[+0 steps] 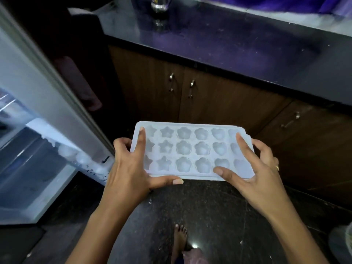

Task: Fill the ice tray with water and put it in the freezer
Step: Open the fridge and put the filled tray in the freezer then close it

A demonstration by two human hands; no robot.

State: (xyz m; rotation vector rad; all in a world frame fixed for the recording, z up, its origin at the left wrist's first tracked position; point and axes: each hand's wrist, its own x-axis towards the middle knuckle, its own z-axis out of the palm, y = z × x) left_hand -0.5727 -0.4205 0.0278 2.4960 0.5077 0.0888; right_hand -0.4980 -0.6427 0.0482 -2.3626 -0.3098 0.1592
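Both hands hold the ice tray (192,151) up in the air, out in front of the person, over the dark floor. The left hand (127,168) grips the short end on its side, with the thumb along the near edge, one finger lying flat on top and the others curled under. The right hand (255,168) grips the other short end, thumb and one finger spread on top, the rest wrapped under.

The tray is pale, thin plastic with little cups shaped like stars, flowers and hearts. I cannot tell if there is water in the cups. It looks light and a bit bendy, so it could twist. With water in it, it would spill easily. Holding both short ends and keeping it flat looks best. The open freezer (38,149) is just past the left hand.
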